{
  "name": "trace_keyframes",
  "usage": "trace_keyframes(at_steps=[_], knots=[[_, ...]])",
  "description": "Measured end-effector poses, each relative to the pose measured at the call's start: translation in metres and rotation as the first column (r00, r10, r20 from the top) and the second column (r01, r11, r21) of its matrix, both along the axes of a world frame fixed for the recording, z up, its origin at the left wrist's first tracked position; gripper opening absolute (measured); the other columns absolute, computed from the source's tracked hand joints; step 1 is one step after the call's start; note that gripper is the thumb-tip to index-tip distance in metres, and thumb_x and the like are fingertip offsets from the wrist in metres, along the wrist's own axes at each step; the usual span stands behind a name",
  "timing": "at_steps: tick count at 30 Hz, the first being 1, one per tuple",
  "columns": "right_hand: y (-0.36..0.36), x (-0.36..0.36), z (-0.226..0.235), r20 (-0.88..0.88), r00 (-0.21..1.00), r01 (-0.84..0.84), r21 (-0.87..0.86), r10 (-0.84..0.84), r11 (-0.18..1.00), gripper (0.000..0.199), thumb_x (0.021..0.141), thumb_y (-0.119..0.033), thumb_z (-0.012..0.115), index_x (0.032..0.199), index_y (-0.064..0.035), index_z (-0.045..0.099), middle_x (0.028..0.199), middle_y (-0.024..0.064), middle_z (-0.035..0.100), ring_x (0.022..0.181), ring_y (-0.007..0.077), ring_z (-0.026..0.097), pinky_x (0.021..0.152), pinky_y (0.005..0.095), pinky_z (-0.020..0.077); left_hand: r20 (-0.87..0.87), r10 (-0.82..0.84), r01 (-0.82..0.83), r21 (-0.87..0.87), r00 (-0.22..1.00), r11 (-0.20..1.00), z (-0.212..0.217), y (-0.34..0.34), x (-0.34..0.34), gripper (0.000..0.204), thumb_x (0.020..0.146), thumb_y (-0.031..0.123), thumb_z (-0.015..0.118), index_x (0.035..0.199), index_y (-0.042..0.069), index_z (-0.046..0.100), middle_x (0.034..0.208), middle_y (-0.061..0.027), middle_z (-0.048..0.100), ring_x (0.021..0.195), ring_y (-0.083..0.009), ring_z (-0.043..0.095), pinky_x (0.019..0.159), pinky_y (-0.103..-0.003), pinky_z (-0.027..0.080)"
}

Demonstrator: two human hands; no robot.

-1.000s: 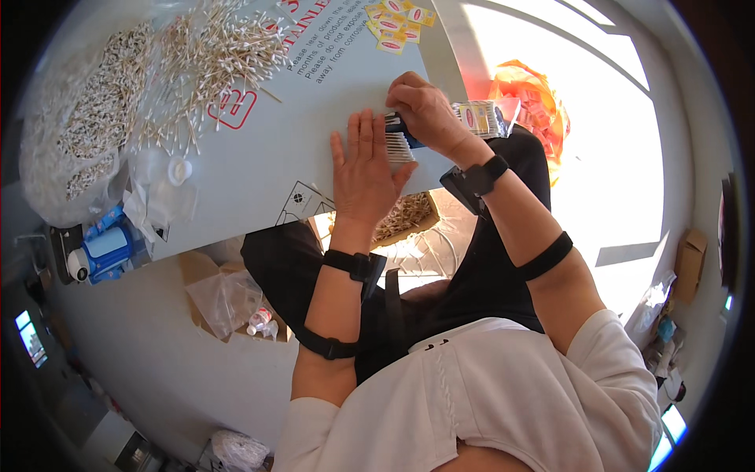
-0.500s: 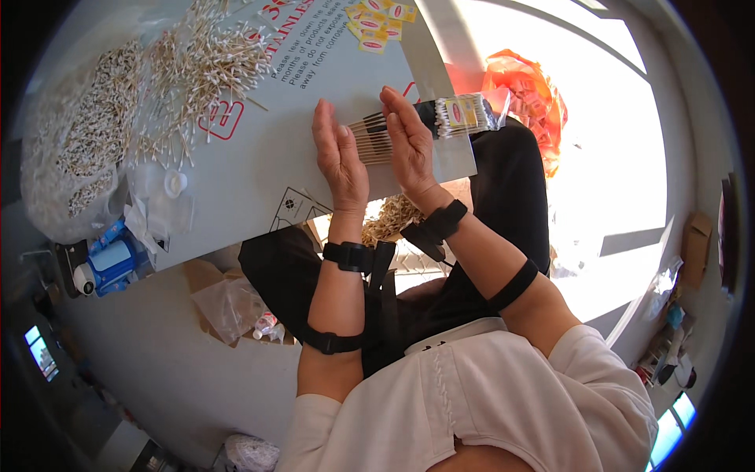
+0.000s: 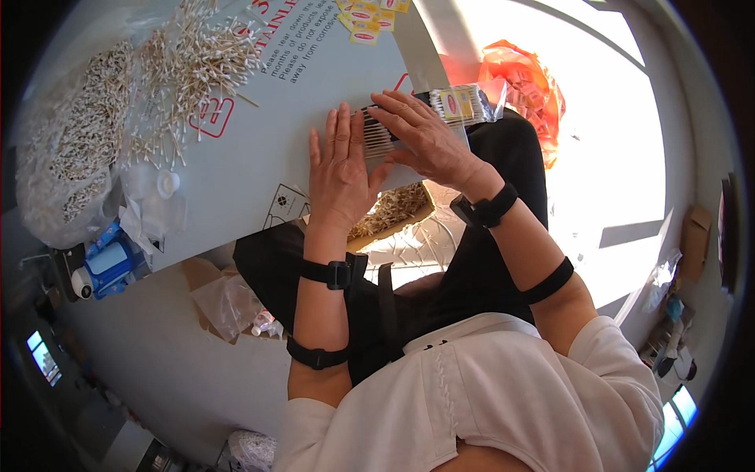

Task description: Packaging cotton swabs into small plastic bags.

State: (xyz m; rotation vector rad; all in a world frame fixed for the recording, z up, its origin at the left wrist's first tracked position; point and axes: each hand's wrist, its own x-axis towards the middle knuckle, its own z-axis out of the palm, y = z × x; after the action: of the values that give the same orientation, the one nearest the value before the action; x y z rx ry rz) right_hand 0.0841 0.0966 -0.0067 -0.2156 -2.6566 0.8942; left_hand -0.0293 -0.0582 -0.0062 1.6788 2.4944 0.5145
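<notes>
The left hand (image 3: 340, 169) is lying flat at the left end of a row of swab sticks (image 3: 379, 143), its grip unclosed; the right hand (image 3: 427, 140) is covering the row's right part, its grip also unclosed; the row is resting on the worktop (image 3: 252, 161), near a clear packet (image 3: 458, 105)

Heaped cotton swabs (image 3: 206, 67), yellow cards (image 3: 365, 20) and a filled packet (image 3: 464, 105) suggest a packing workroom.
</notes>
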Motion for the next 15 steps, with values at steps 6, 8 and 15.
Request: trace_keyframes(at_steps=[6, 8, 15], knots=[[-0.005, 0.001, -0.014, -0.006, 1.0, -0.026, 0.188, 0.028, 0.982, 0.057, 0.081, -0.015, 0.067, 0.135, -0.0063, 0.05, 0.143, 0.0109, 0.046, 0.134, 0.0311, 0.042, 0.112, 0.0464, 0.0348, -0.056, 0.037, -0.04, -0.045, 0.998, 0.998, -0.006, 0.0, 0.006, 0.076, 0.09, 0.044, 0.059, 0.148, 0.002, 0.032, 0.157, -0.0151, 0.025, 0.147, -0.0282, 0.021, 0.118, -0.052, 0.015], [-0.007, 0.001, -0.018, -0.042, 0.999, -0.02, 0.179, 0.028, 0.984, 0.053, 0.082, -0.014, 0.066, 0.132, -0.0056, 0.053, 0.141, 0.0113, 0.049, 0.132, 0.0312, 0.045, 0.111, 0.0462, 0.0359, -0.066, 0.038, -0.041, -0.047, 0.997, 0.998, -0.006, 0.001, 0.007, 0.075, 0.09, 0.044, 0.058, 0.147, 0.002, 0.033, 0.157, -0.0151, 0.025, 0.147, -0.0279, 0.021, 0.118, -0.052, 0.015], [-0.008, 0.0, -0.024, -0.124, 0.992, 0.016, 0.222, 0.012, 0.975, 0.048, 0.078, -0.011, 0.061, 0.125, -0.003, 0.059, 0.135, 0.012, 0.054, 0.127, 0.0306, 0.05, 0.111, 0.0433, 0.038, -0.054, 0.047, -0.05, -0.052, 0.997, 0.997, -0.008, 0.001, 0.007, 0.077, 0.09, 0.044, 0.058, 0.149, 0.004, 0.03, 0.158, -0.0138, 0.024, 0.147, -0.0277, 0.021, 0.118, -0.052, 0.014]])
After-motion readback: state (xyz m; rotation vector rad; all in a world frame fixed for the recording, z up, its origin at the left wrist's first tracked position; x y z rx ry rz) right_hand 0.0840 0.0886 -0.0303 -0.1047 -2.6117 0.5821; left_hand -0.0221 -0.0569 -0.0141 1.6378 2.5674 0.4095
